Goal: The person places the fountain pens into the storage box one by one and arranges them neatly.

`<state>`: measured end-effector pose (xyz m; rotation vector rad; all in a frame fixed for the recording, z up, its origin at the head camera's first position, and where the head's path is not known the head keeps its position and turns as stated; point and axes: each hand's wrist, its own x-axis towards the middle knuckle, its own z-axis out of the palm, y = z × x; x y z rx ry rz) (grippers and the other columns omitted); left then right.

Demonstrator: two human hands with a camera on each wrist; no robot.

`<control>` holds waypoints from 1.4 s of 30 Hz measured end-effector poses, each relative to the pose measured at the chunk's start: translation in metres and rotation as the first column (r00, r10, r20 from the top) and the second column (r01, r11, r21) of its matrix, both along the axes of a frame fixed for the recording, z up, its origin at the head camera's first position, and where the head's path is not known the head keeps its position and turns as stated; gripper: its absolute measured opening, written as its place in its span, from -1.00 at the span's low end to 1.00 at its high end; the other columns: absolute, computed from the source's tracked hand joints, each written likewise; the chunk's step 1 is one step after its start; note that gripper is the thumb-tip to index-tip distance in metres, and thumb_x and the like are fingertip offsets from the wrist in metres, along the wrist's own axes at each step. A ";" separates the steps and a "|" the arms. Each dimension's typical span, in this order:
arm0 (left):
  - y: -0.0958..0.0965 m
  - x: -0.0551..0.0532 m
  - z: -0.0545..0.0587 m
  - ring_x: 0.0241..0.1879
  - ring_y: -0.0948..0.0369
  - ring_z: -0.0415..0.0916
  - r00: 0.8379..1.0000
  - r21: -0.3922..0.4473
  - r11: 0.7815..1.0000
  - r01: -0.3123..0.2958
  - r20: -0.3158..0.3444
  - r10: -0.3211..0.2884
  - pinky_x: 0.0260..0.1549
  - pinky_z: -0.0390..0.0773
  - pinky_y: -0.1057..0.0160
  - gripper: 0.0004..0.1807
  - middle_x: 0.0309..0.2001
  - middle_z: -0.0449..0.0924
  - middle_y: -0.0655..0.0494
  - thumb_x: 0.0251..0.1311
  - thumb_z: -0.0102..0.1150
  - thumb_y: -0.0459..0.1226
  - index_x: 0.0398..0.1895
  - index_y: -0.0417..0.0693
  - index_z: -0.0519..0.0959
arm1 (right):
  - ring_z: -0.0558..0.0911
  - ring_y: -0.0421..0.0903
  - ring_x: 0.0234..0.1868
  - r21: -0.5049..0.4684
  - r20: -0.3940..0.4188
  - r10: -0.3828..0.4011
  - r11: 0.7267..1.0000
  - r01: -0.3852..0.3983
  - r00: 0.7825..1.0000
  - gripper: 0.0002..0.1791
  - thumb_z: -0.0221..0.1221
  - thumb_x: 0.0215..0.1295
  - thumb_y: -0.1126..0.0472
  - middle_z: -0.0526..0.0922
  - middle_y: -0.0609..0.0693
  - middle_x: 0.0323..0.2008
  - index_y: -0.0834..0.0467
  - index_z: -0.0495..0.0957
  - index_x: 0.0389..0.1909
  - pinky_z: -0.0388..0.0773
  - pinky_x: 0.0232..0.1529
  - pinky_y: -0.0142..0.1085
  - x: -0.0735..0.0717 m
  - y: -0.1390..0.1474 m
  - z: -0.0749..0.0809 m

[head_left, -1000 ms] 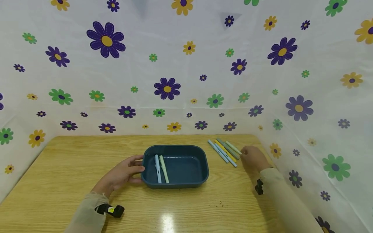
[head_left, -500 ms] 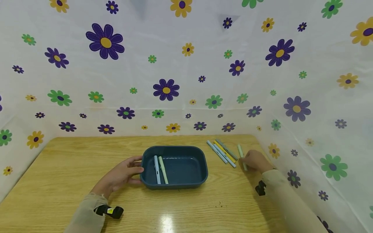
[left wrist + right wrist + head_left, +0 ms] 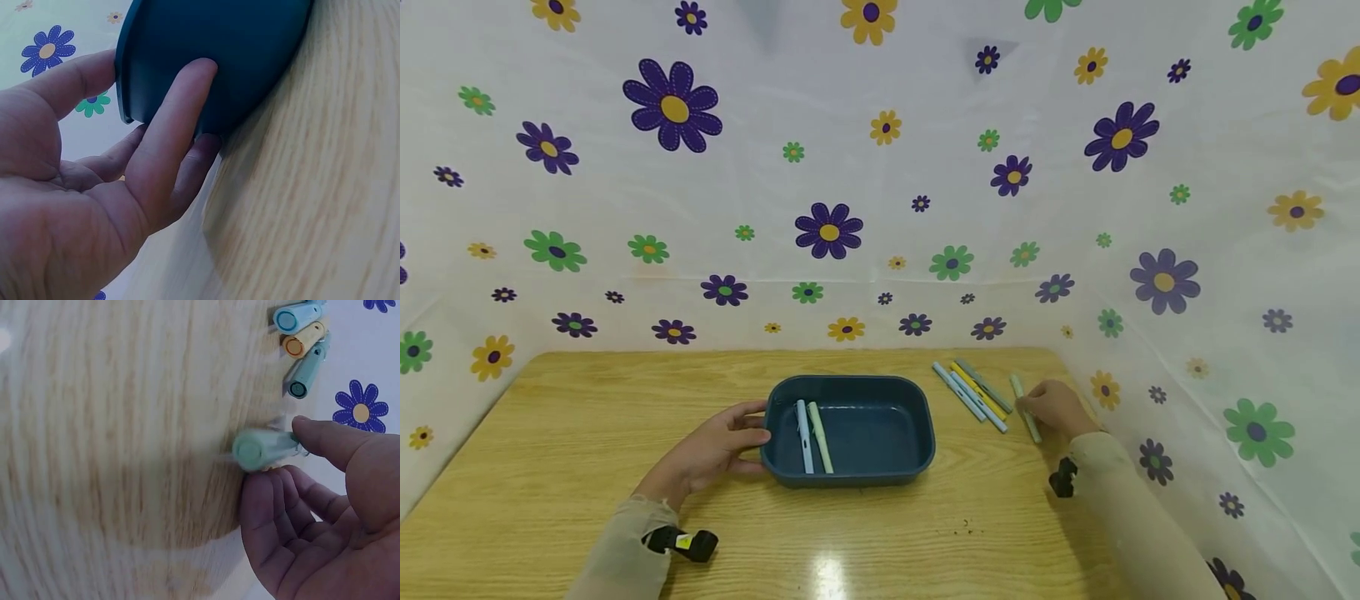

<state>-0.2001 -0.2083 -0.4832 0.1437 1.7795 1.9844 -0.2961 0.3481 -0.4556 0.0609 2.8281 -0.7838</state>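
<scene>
A dark blue rectangular tray (image 3: 865, 480) sits mid-table, a light blue pen (image 3: 806, 437) and a pale green pen (image 3: 821, 437) lying side by side in its left part. My left hand (image 3: 722, 447) touches the tray's left end; in the left wrist view the thumb rests straight against the outer wall (image 3: 250, 56). At the right, my right hand (image 3: 1058, 408) pinches another pale green pen (image 3: 1017, 387) between thumb and fingers; its round end shows blurred in the right wrist view. Just left of it lie a grey-green pen (image 3: 983, 383), a yellow pen (image 3: 970, 379) and two light blue pens (image 3: 955, 388).
The wooden table (image 3: 625, 400) meets a white flower-printed cloth (image 3: 760, 183) at the back and right side. Small dark specks (image 3: 967, 527) lie on the table in front of the pens. Each wrist wears a black strap with a small device (image 3: 700, 546).
The right hand has drawn the pale green pen away from the pile to the right and turned it steeper. The left hand and tray stay as they were.
</scene>
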 end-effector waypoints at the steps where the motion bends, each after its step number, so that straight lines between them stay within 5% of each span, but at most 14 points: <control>1: 0.000 0.000 0.000 0.19 -0.03 0.56 1.000 0.001 1.000 -0.001 0.000 0.001 0.02 0.70 -0.09 -0.16 0.48 0.11 -0.46 0.47 0.18 -0.30 0.64 -0.24 -0.06 | 0.48 -0.09 -0.46 -0.005 0.001 -0.003 1.000 0.003 1.000 -0.62 0.26 0.38 0.05 0.53 0.02 -0.49 0.36 0.60 -0.35 0.49 -0.42 -0.26 0.000 0.000 -0.001; 8: 0.001 0.000 -0.001 0.20 -0.03 0.55 1.000 0.000 1.000 0.009 -0.004 -0.009 0.03 0.70 -0.07 -0.17 0.48 0.10 -0.46 0.48 0.16 -0.29 0.64 -0.24 -0.07 | 0.64 0.32 0.00 0.159 -0.074 0.160 0.976 -0.146 0.984 -0.36 0.14 0.49 0.01 0.62 0.46 0.02 0.52 0.38 0.23 0.62 0.00 0.18 -0.001 0.008 0.003; 13: 0.001 -0.001 -0.001 0.19 -0.02 0.55 1.000 -0.001 1.000 -0.004 -0.003 0.004 0.02 0.70 -0.08 -0.17 0.48 0.09 -0.46 0.49 0.16 -0.29 0.65 -0.23 -0.06 | 0.70 0.12 -0.20 0.082 -0.018 0.224 0.972 -0.222 0.974 -0.54 0.15 0.52 0.12 0.70 0.31 -0.14 0.47 0.49 0.14 0.68 -0.13 0.06 -0.002 0.009 0.005; 22: -0.001 -0.001 -0.001 0.19 -0.04 0.56 1.000 -0.001 1.000 -0.006 0.002 0.006 0.02 0.70 -0.09 -0.15 0.48 0.09 -0.46 0.47 0.18 -0.29 0.65 -0.23 -0.06 | 0.70 0.05 -0.17 -0.049 0.016 0.167 0.985 -0.166 0.986 -0.54 0.20 0.49 0.13 0.65 0.37 0.03 0.44 0.52 0.16 0.71 -0.15 -0.05 -0.006 -0.002 -0.002; 31: -0.002 -0.002 -0.003 0.18 -0.01 0.56 1.000 -0.001 1.000 -0.006 0.005 0.006 0.02 0.70 -0.09 -0.16 0.50 0.09 -0.45 0.48 0.18 -0.29 0.65 -0.22 -0.05 | 0.68 -0.06 -0.35 -0.014 0.028 0.150 0.989 -0.149 0.988 -0.66 0.20 0.46 0.23 0.67 0.32 -0.08 0.39 0.56 0.10 0.69 -0.34 -0.19 -0.009 0.000 -0.003; 42: -0.002 -0.001 -0.002 0.19 -0.01 0.56 1.000 0.004 1.000 0.004 0.000 -0.004 0.01 0.71 -0.07 -0.15 0.50 0.10 -0.45 0.48 0.19 -0.27 0.65 -0.23 -0.05 | 0.71 0.00 -0.33 -0.003 0.056 0.101 0.995 -0.101 0.993 -0.52 0.14 0.47 0.21 0.62 0.43 0.00 0.53 0.44 0.19 0.74 -0.33 -0.17 -0.004 -0.004 0.004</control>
